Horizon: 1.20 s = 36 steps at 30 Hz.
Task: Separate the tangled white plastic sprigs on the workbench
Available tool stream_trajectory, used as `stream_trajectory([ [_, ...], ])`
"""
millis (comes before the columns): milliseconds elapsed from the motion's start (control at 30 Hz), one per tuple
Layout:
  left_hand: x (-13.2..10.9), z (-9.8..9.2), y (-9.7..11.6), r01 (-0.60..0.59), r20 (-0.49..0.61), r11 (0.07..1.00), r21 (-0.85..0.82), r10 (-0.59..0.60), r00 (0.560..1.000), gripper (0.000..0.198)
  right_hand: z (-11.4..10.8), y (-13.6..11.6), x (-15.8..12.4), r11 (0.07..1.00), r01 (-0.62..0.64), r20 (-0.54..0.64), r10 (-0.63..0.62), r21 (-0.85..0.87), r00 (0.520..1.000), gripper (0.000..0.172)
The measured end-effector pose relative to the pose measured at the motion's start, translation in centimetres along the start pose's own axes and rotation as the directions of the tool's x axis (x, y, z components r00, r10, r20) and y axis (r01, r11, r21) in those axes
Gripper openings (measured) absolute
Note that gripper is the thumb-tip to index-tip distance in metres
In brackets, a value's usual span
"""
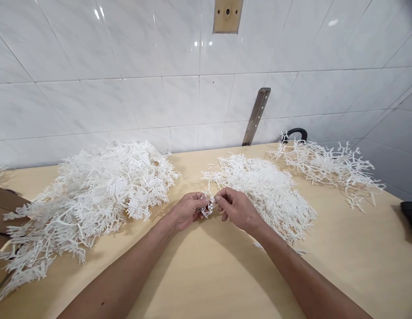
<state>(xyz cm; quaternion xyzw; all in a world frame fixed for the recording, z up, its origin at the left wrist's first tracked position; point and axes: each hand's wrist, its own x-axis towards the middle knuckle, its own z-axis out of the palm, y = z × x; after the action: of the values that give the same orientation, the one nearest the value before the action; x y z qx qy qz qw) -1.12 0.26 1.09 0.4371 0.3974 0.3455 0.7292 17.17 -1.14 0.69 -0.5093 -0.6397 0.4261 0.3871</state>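
White branched sprig (206, 209) sits near the clock-face centre, over the desk (199, 274). The left hand's (189, 210) grip pinches it from nine o'clock; the right hand's (240, 210) grip pinches its edge from three. A large heap (109, 195) lies at nine, a finer heap (272, 190) and a sparser pile (325, 161) towards two.

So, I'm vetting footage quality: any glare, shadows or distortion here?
Head view: small glare spots on the wall tiles; head view: soft shadows on the table below the left hand and right hand; head view: tile joints fan outward toward the top, perhaps wide-angle distortion; head view: the white branched piece's finest tips blur together.
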Motion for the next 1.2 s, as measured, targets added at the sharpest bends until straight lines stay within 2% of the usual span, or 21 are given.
stream_trajectory([
  [200,-0.5,0.6,0.5,0.012,0.002,0.998,0.056,-0.013,1.000,0.038,-0.3,-0.6,-0.2,0.999,-0.035,0.094,0.032,0.029,0.995,0.029],
  [400,-0.5,0.8,0.5,0.017,-0.026,0.980,0.196,-0.012,1.000,0.028,-0.3,-0.6,0.0,0.999,-0.043,0.026,0.043,-0.011,0.999,0.021],
  [500,-0.4,0.8,0.5,0.007,-0.032,0.976,0.216,0.000,0.999,0.027,-0.3,-0.7,0.0,1.000,-0.025,0.023,0.025,0.001,0.999,0.016],
  [667,-0.4,1.0,0.6,0.000,-0.021,0.976,0.216,0.005,1.000,0.031,-0.7,-1.1,-0.2,0.999,0.046,0.090,-0.048,0.028,0.995,0.017],
  [833,-0.5,1.2,0.7,0.012,-0.036,0.973,0.229,-0.004,0.999,0.034,-1.2,-1.2,-0.3,0.976,0.139,0.040,-0.135,-0.167,0.990,0.015],
  [1000,-0.7,1.3,0.7,0.015,-0.056,0.972,0.235,-0.002,0.998,0.037,-1.4,-1.3,-0.4,0.885,0.247,0.023,-0.260,-0.394,0.965,0.012],
  [1200,-0.6,1.1,0.5,0.024,-0.028,0.978,0.208,-0.019,0.999,0.037,-0.7,-1.2,-0.4,0.808,0.254,0.042,-0.274,-0.532,0.961,0.011],
])
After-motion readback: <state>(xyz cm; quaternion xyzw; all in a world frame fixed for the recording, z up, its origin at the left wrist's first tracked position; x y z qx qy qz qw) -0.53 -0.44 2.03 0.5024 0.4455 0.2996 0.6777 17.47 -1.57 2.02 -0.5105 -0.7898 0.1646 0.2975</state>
